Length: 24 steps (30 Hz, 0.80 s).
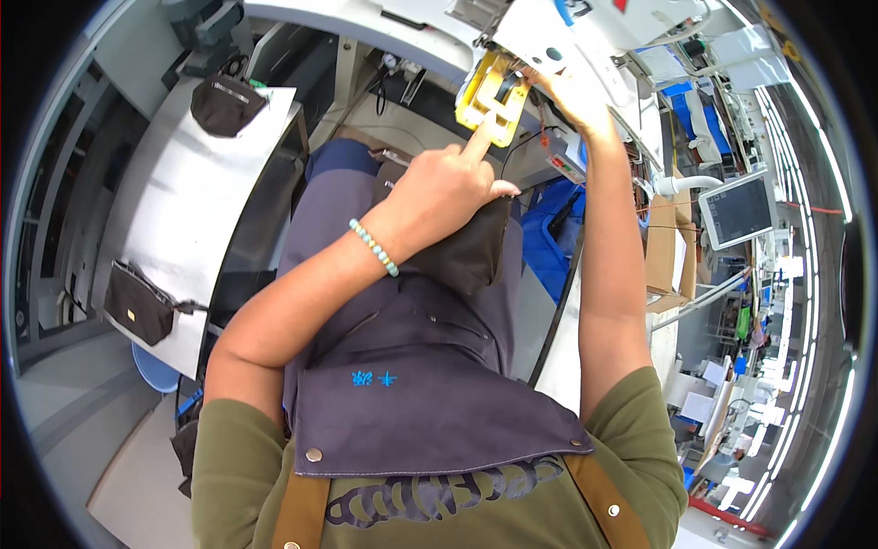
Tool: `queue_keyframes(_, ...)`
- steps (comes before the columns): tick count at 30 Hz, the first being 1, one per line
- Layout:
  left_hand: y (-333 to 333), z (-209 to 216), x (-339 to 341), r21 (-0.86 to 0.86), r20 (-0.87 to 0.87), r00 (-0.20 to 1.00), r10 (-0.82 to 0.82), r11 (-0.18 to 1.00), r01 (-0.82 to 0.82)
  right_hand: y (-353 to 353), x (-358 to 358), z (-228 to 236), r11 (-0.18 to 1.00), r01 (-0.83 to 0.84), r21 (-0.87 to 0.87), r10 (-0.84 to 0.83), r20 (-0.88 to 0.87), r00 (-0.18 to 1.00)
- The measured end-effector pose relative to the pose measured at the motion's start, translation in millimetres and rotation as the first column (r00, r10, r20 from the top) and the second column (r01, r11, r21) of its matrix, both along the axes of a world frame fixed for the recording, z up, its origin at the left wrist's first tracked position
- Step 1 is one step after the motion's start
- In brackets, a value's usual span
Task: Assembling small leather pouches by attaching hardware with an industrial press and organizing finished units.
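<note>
My left hand (450, 190), with a beaded bracelet at the wrist, has its index finger stretched to the yellow lower part (476, 102) of a white sewing machine (551, 48). Its thumb stands apart; the other fingers are mostly out of sight. Just beneath this hand, a dark pouch (474, 249) rests on my lap, partly covered by the hand and wrist. My right hand (574, 102) reaches up to the yellow part from the right, brightly lit. Its fingertips are at the machine, too hidden to show whether they grip anything.
On the left, a pale metal table (174, 197) carries a dark pouch (227, 103) and another with a wrist strap (140, 302). A blue bin (551, 233), a cardboard box (666, 252) and a screen on an arm (739, 210) are to the right.
</note>
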<state>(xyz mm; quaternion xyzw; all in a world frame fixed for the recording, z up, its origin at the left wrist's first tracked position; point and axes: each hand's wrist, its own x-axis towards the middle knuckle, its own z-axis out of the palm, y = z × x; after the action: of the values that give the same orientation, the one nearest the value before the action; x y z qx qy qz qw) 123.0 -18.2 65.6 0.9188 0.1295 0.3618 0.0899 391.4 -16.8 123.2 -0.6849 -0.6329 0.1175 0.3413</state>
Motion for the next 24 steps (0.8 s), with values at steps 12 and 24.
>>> queue_keyframes(12,21,-5,26,0.051,-0.043,0.999,-0.008,0.999,0.01,-7,5,14,0.994,-0.053,0.093,0.028,0.251,0.968)
queue_keyframes(24,36,-6,36,0.14,-0.087,0.995,-0.052,0.988,0.064,-8,11,6,0.962,-0.054,0.267,0.092,-0.129,0.987)
